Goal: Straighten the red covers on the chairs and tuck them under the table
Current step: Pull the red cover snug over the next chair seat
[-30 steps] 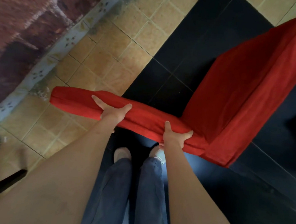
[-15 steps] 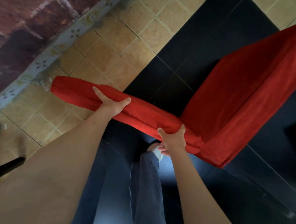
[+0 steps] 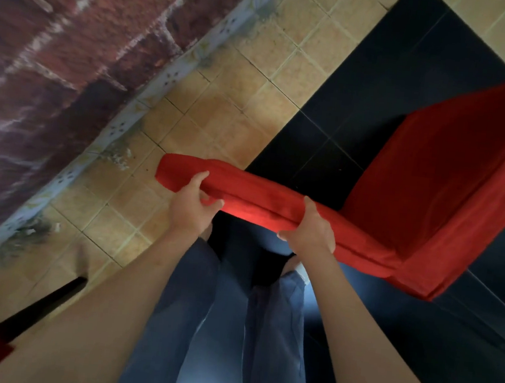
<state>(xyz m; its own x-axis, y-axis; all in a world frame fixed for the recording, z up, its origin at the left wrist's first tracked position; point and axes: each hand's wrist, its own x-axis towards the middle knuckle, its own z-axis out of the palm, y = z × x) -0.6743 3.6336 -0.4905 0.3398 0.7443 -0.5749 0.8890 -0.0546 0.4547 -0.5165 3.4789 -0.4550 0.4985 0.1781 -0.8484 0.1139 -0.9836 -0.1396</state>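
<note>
A chair in a red cover (image 3: 424,189) stands in front of me, seen from above and behind. Its seat reaches to the upper right and the top of its backrest (image 3: 263,198) runs across the middle of the view. My left hand (image 3: 191,207) grips the left part of that top edge, thumb on the near side and fingers curled over the fabric. My right hand (image 3: 312,231) grips the same edge further right, close to the corner where the back meets the seat. No table is in sight.
A brick wall (image 3: 73,50) with a pale tiled skirting runs along the left. The floor is tan tile (image 3: 239,91) with a band of black tile (image 3: 363,87) under the chair. My legs in blue jeans stand just behind the chair. A red patch shows at the bottom left corner.
The chair has shifted right in the view and nearer the wall side. Both hands stayed on the backrest top, now curled more tightly round the fabric. My legs have stepped.
</note>
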